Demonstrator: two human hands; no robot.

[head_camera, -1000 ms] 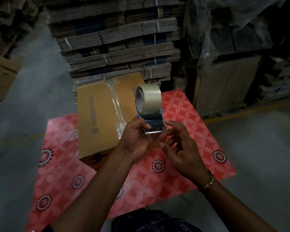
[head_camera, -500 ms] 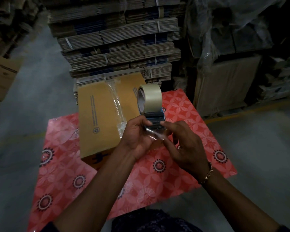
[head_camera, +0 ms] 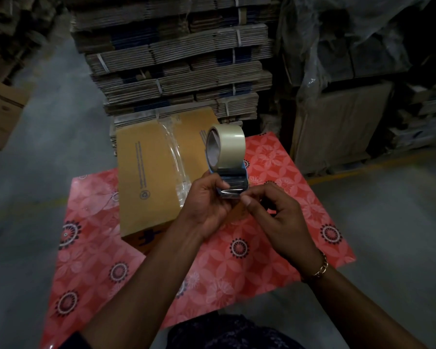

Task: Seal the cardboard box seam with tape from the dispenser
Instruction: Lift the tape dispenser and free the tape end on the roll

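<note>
A blue tape dispenser [head_camera: 233, 181] carrying a roll of pale tape [head_camera: 228, 144] is held up over the table. My left hand [head_camera: 207, 205] grips its body from the left. My right hand [head_camera: 275, 212] pinches the loose tape end [head_camera: 233, 193] at the dispenser's lower front, thumb and forefinger closed on the clear film. Behind the hands lies a brown cardboard box [head_camera: 146, 180] with a strip of clear tape [head_camera: 176, 159] running along its top seam, crumpled near its front end. The box's near right corner is hidden by my left hand.
The box rests on a table with a red flower-patterned cover [head_camera: 237, 248]. Strapped stacks of flat cardboard [head_camera: 176, 69] rise just behind it. Plastic-wrapped pallets [head_camera: 342, 71] stand at the right, another carton [head_camera: 0, 112] on the left, grey floor all round.
My right hand moved in from beside the dispenser and closed its thumb and forefinger on the tape end. The dispenser has sunk slightly in my left hand.
</note>
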